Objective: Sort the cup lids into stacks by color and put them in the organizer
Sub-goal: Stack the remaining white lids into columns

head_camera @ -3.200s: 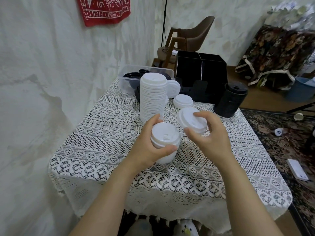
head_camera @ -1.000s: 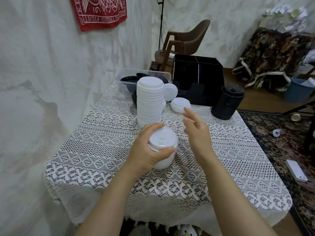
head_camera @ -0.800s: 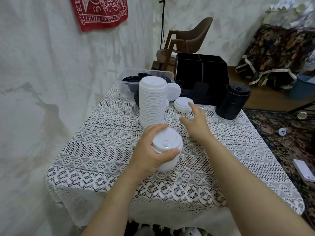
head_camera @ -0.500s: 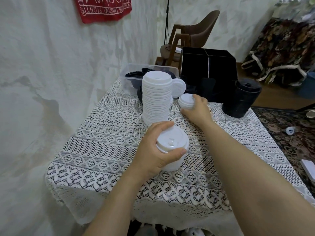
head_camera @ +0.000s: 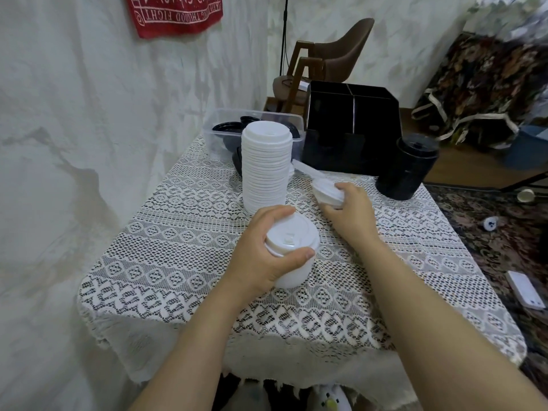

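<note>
My left hand (head_camera: 261, 256) grips a short stack of white lids (head_camera: 292, 250) that stands on the lace tablecloth. My right hand (head_camera: 351, 210) holds a small tilted pile of white lids (head_camera: 326, 189), lifted off the cloth. Another white lid (head_camera: 305, 170) lies tipped just behind it. A tall stack of white lids (head_camera: 265, 167) stands behind my left hand. The black organizer (head_camera: 353, 137) sits at the table's far side. A stack of black lids (head_camera: 407, 166) stands to its right.
A clear plastic bin (head_camera: 219, 134) with black lids sits at the far left by the wall. A chair (head_camera: 323, 66) stands behind the table. The table's right edge drops to a patterned carpet with a white box (head_camera: 525, 289) on it.
My right hand reached forward to the small white pile by the organizer, gripped it and drew it back, tilted. A lid behind it tipped over. My left hand kept its hold.
</note>
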